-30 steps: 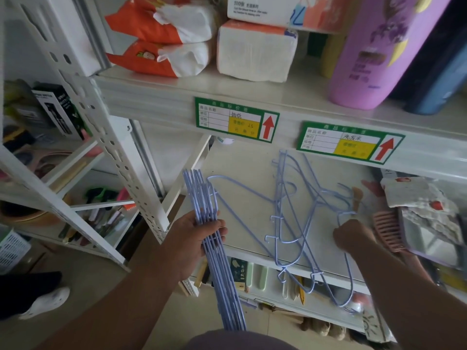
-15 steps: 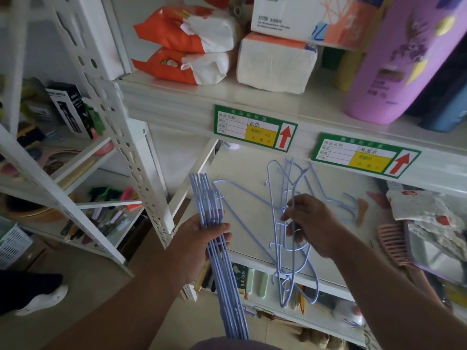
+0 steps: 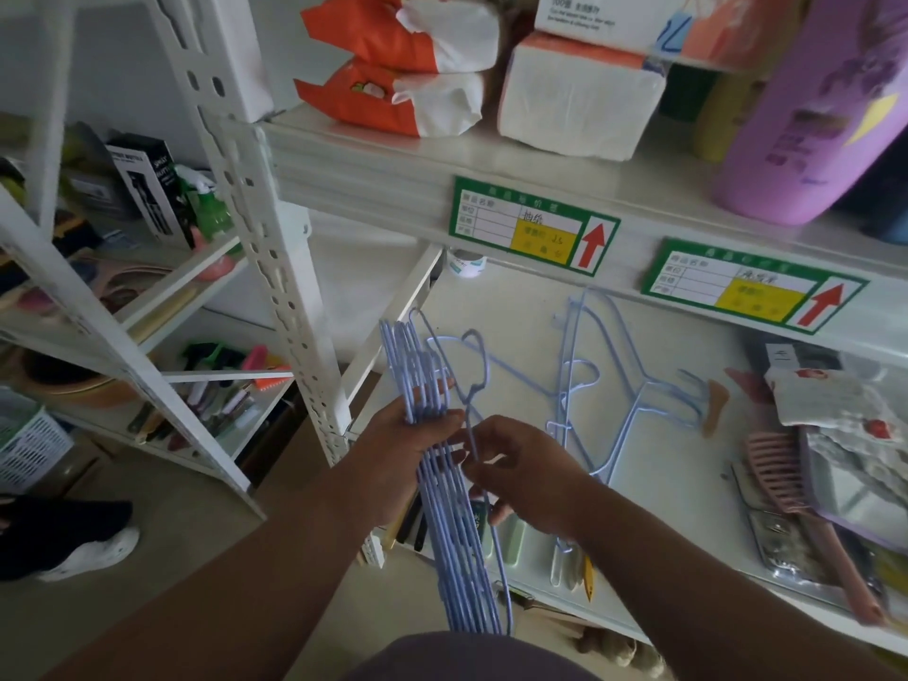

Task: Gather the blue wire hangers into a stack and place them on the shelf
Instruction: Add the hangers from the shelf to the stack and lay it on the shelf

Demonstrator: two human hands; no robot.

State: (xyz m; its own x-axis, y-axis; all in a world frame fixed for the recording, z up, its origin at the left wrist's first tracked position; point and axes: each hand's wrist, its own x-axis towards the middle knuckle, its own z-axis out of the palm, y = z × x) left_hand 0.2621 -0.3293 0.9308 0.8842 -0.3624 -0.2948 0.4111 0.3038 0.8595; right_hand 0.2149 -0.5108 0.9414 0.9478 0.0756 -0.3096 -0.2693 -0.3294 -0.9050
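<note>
White shelf [image 3: 491,307] behind; left hand [image 3: 412,454] grips hanger stack [image 3: 442,508], right hand [image 3: 521,474] fingers pinch one hanger [image 3: 471,385].

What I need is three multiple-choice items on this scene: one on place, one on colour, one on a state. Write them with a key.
1. Where do the loose hangers lie?
A. on the floor
B. on the shelf under the green labels
C. in a basket

2. What colour is the big bottle on the upper shelf?
A. purple
B. green
C. black

3. What is the right hand doing?
A. hanging empty
B. pinching a single hanger beside the stack
C. pressing flat on the shelf

Key: B, the wires rest on the white board; A, its body is purple; B, its fingers close on one wire next to the left hand.
</note>
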